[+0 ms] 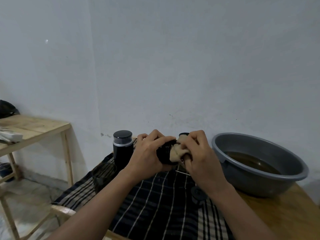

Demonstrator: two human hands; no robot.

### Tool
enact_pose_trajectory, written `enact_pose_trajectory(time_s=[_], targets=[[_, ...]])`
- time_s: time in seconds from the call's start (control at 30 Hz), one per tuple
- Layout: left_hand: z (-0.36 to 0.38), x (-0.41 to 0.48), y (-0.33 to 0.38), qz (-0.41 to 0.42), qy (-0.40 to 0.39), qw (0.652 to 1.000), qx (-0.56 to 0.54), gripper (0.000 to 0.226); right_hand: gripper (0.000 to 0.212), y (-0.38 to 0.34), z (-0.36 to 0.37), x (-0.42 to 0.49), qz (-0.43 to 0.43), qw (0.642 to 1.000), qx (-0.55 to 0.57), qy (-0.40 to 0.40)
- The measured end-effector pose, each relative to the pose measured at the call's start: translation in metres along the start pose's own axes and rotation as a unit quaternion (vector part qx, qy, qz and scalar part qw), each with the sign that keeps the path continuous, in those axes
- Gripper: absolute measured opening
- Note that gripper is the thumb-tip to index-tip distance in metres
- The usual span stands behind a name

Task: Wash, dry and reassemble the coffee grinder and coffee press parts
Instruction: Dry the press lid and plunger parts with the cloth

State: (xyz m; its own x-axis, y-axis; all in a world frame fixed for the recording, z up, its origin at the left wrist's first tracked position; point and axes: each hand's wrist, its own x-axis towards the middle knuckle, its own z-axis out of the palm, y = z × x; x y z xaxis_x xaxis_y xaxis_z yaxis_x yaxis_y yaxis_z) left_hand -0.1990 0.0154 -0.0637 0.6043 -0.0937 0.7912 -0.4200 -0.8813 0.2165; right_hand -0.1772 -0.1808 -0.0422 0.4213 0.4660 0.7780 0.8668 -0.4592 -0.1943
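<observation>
Left hand (149,151): raised over the table, wrapped round the black ribbed part from its 9 o'clock side
Left fingers (155,135): curled over the top of the part, with the palm behind it, so they hold it firmly
Black ribbed part (167,152): a short dark cylinder lying on its side in mid-air between the two hands, its open end turned to 3 o'clock
Right hand (199,153): meets the part from 3 o'clock and touches the beige cloth
Right fingers (195,137): bent and bunched, pinching the cloth and pressing it against the mouth of the part
Beige cloth (178,151): crumpled in the gap between the hands, partly against the opening of the part; how deep it goes cannot be told
Coffee grinder (122,149): black, upright, lid on, at 9 o'clock of the left hand and just beside it
Glass (103,174): clear, upright on the striped cloth, at 7 o'clock of the grinder
Small black piece (199,196): on the striped cloth below the right wrist, partly hidden by the forearm
Striped cloth (155,205): dark with pale lines, spread over the table under both arms
Basin (256,184): grey, at 3 o'clock of the hands, on bare wood, holding brownish water
Table (277,213): pale wood, showing at 4 o'clock beside the basin
Side table (34,129): wooden, at 9 o'clock, well apart from the hands
</observation>
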Motion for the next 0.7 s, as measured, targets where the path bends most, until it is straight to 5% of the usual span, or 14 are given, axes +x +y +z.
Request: enact_pose_trajectory(time_s=[0.13, 0.23, 0.4, 0.5, 0.6, 0.7], targets=[[0.001, -0.003, -0.002, -0.031, 0.029, 0.999, 0.001, 0.078, 0.038, -0.005, -0.004, -0.001, 0.035, 0.987, 0.092, -0.129], [0.001, -0.007, -0.005, -0.035, 0.03, 0.999, 0.012, 0.074, 0.054, -0.002, -0.003, -0.007, 0.053, 0.98, 0.046, -0.187], [0.0, -0.004, 0.005, -0.008, 0.025, 0.999, 0.034, 0.073, 0.037, 0.001, 0.006, -0.012, 0.097, 0.977, 0.186, -0.033], [-0.004, 0.002, 0.008, -0.014, 0.031, 0.999, 0.003, 0.074, 0.028, 0.003, 0.005, -0.014, 0.058, 0.993, 0.104, 0.008], [-0.011, 0.004, 0.008, 0.012, 0.025, 0.999, 0.026, 0.074, 0.041, 0.005, -0.005, -0.01, 0.042, 0.995, 0.001, -0.092], [-0.009, 0.005, 0.01, 0.1, -0.02, 0.988, 0.115, 0.074, 0.028, 0.003, -0.005, -0.008, 0.054, 0.963, -0.097, -0.247]])
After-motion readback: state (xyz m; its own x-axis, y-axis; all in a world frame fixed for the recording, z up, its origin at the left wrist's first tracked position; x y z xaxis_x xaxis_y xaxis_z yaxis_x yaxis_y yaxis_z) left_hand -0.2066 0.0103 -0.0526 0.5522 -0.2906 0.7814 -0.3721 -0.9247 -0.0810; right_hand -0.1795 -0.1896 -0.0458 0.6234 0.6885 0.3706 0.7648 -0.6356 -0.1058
